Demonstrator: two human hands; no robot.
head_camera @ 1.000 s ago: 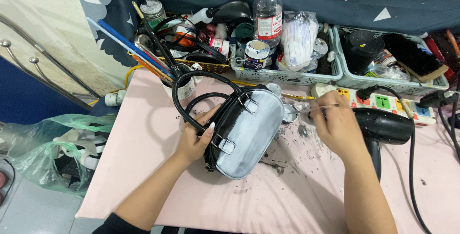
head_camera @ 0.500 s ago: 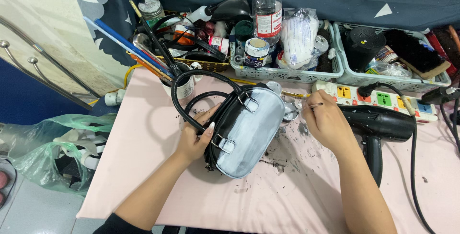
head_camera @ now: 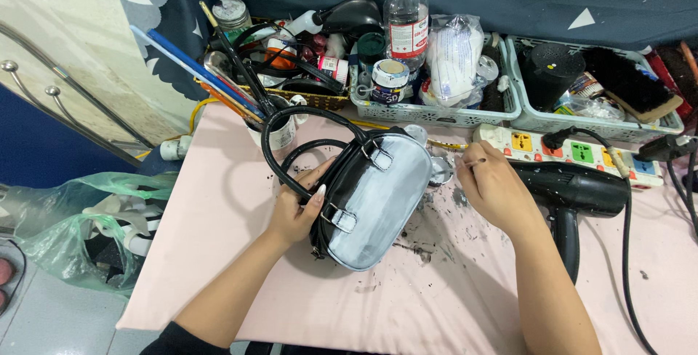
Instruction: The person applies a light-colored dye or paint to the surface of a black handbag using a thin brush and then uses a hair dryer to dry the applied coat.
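Observation:
A small black handbag (head_camera: 374, 206) with two looped handles lies on its side on the pink table (head_camera: 218, 253); its upturned face is coated in pale grey-white paint. My left hand (head_camera: 298, 206) grips the bag's top edge by the strap buckles. My right hand (head_camera: 494, 184) is just right of the bag and pinches a thin paintbrush (head_camera: 469, 162), its tip pointing left toward a small round paint dish (head_camera: 440, 170) behind the bag.
A black hair dryer (head_camera: 574, 195) lies right of my right hand, its cord running to a white power strip (head_camera: 567, 150). Plastic baskets (head_camera: 436, 111) with bottles, jars and brushes line the back. Dark paint flecks dot the table. Green bags (head_camera: 87, 231) sit at the left.
My right hand has moved left from the hair dryer toward the paint dish beside the bag. My left hand and the bag have stayed where they were.

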